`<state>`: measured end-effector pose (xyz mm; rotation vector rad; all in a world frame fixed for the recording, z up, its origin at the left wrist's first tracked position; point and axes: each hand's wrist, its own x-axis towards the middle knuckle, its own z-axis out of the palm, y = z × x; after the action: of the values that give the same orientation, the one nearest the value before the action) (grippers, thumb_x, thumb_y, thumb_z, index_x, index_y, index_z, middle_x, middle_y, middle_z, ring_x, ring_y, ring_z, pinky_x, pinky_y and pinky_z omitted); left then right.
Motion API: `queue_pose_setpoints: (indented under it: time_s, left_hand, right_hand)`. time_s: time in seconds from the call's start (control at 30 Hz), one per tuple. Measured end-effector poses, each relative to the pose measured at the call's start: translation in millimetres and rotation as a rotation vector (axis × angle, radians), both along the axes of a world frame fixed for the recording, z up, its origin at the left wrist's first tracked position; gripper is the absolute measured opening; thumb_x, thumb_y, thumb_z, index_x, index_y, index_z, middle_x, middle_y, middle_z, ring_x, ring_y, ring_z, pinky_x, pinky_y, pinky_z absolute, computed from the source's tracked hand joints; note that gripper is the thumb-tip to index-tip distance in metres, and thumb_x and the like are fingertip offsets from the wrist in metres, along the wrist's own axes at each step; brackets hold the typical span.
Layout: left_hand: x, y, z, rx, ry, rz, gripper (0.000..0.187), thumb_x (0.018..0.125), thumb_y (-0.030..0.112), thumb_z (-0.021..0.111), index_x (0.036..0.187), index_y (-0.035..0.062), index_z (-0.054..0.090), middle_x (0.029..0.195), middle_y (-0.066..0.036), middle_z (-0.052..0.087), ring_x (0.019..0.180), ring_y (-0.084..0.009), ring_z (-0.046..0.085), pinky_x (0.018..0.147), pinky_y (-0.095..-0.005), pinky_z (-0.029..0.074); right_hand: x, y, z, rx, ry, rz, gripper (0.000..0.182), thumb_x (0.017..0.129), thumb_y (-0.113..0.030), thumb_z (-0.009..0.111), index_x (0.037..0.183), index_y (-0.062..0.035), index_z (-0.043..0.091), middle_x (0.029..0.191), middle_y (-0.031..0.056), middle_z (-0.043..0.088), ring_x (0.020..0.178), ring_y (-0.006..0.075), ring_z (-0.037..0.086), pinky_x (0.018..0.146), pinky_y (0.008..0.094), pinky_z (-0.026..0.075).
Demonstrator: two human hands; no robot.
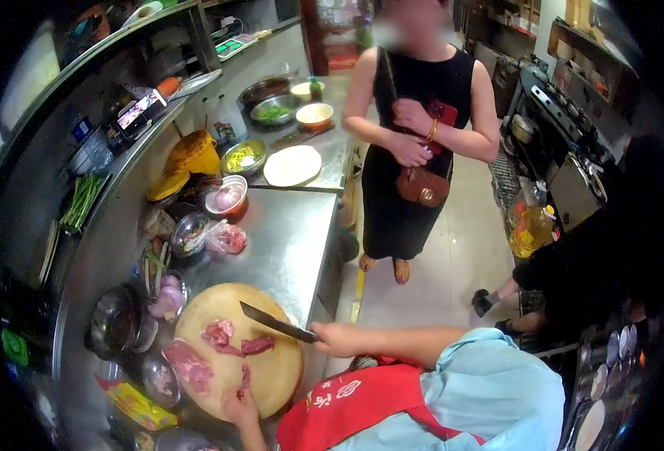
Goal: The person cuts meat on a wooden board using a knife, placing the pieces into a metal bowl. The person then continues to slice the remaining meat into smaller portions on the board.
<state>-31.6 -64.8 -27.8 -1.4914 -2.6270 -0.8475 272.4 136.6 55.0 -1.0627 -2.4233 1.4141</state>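
Note:
My right hand is closed round the handle of a cleaver, whose blade lies over the right part of a round wooden chopping board. At the board's lower edge, my left hand pinches the end of a thin strip of raw meat. Other meat rests on the board: a large pale piece at the left, a chunk near the middle and a darker piece beside it. The blade does not touch the meat.
A person in black stands beyond the counter. Another person in dark clothes is at the right. Bowls of onions, bagged meat, a dark pan and a yellow packet surround the board's left side.

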Motion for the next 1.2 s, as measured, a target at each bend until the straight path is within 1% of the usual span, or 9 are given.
queue_pose_setpoints:
  time_s: [0.17, 0.3, 0.4, 0.53, 0.63, 0.73, 0.93, 1.03, 1.2]
  left_hand:
    - [5.6, -2.1, -7.0, -0.036, -0.009, 0.093, 0.018, 0.069, 0.016, 0.070, 0.073, 0.0044, 0.057, 0.076, -0.014, 0.059, 0.076, -0.0338, 0.057, 0.069, -0.0452, 0.045]
    - [-37.7, -3.3, -76.4, 0.315, -0.950, 0.252, 0.037, 0.077, 0.035, 0.066, 0.089, 0.0006, 0.061, 0.105, -0.020, 0.060, 0.099, -0.0391, 0.051, 0.091, -0.0532, 0.039]
    - [25.9, 11.9, 16.8, 0.094, 0.025, 0.039, 0.020, 0.065, 0.015, 0.071, 0.070, 0.0009, 0.058, 0.075, -0.018, 0.061, 0.072, -0.0337, 0.059, 0.066, -0.0442, 0.047]
    - [13.1, 12.1, -11.7, 0.034, 0.141, 0.054, 0.014, 0.066, 0.012, 0.067, 0.070, 0.0029, 0.057, 0.067, -0.015, 0.057, 0.065, -0.0336, 0.057, 0.063, -0.0456, 0.045]
    - [24.7, 16.0, -1.4, 0.057, 0.129, 0.055, 0.014, 0.069, 0.010, 0.065, 0.076, 0.0044, 0.054, 0.069, -0.013, 0.059, 0.073, -0.0350, 0.056, 0.069, -0.0486, 0.044]
    - [36.6, 20.8, 14.6, 0.231, -0.201, 0.143, 0.015, 0.071, 0.013, 0.065, 0.069, 0.0035, 0.053, 0.061, -0.014, 0.058, 0.057, -0.0308, 0.056, 0.055, -0.0414, 0.044]
    - [26.6, 4.0, 27.2, 0.000, -0.157, 0.105, 0.018, 0.075, 0.020, 0.070, 0.077, 0.0049, 0.060, 0.066, -0.011, 0.061, 0.058, -0.0302, 0.059, 0.057, -0.0410, 0.046]
    - [27.4, 0.5, 34.3, -0.147, -0.081, 0.187, 0.053, 0.081, 0.056, 0.064, 0.068, 0.0046, 0.062, 0.061, -0.014, 0.062, 0.058, -0.0271, 0.062, 0.057, -0.0387, 0.047]
    - [42.4, 5.7, 62.2, -0.216, -0.209, 0.273, 0.063, 0.080, 0.065, 0.059, 0.066, 0.0038, 0.066, 0.062, -0.016, 0.063, 0.058, -0.0297, 0.062, 0.062, -0.0403, 0.050]
  right_hand:
    - [-5.6, 6.9, -38.5, 0.107, 0.048, 0.009, 0.028, 0.087, -0.026, 0.050, 0.101, -0.0025, 0.042, 0.079, 0.0259, 0.060, 0.075, 0.0453, 0.059, 0.068, 0.0536, 0.047]
    - [-8.9, 13.5, -51.1, 0.129, 0.000, 0.035, 0.028, 0.087, -0.026, 0.052, 0.104, -0.0056, 0.042, 0.081, 0.0240, 0.060, 0.075, 0.0423, 0.061, 0.066, 0.0518, 0.048]
    - [-3.9, 10.0, -27.6, 0.022, 0.002, 0.025, 0.028, 0.087, -0.025, 0.051, 0.104, -0.0043, 0.042, 0.078, 0.0246, 0.061, 0.076, 0.0424, 0.062, 0.069, 0.0521, 0.048]
    - [-0.8, 11.0, -20.8, 0.092, 0.045, 0.029, 0.029, 0.088, -0.025, 0.051, 0.104, -0.0021, 0.041, 0.079, 0.0264, 0.061, 0.077, 0.0438, 0.061, 0.070, 0.0525, 0.048]
    - [-3.6, 12.6, -35.0, 0.119, 0.031, 0.047, 0.031, 0.087, -0.025, 0.051, 0.105, -0.0019, 0.042, 0.080, 0.0270, 0.061, 0.078, 0.0443, 0.061, 0.071, 0.0523, 0.048]
    - [-4.7, 11.9, -35.1, 0.115, 0.029, 0.038, 0.031, 0.087, -0.025, 0.051, 0.107, -0.0027, 0.043, 0.081, 0.0275, 0.061, 0.080, 0.0443, 0.061, 0.072, 0.0528, 0.048]
    - [-3.1, 6.3, -11.0, 0.197, -0.039, 0.012, 0.034, 0.086, -0.025, 0.054, 0.111, -0.0055, 0.041, 0.083, 0.0239, 0.062, 0.079, 0.0433, 0.062, 0.069, 0.0522, 0.049]
    - [-3.2, 5.0, 12.6, 0.159, -0.066, 0.054, 0.034, 0.085, -0.020, 0.054, 0.112, -0.0065, 0.038, 0.080, 0.0232, 0.062, 0.075, 0.0428, 0.062, 0.065, 0.0516, 0.050]
    - [-10.6, 18.2, -10.6, 0.214, -0.031, 0.004, 0.036, 0.082, -0.017, 0.053, 0.116, -0.0042, 0.046, 0.093, 0.0267, 0.062, 0.086, 0.0425, 0.062, 0.075, 0.0512, 0.050]
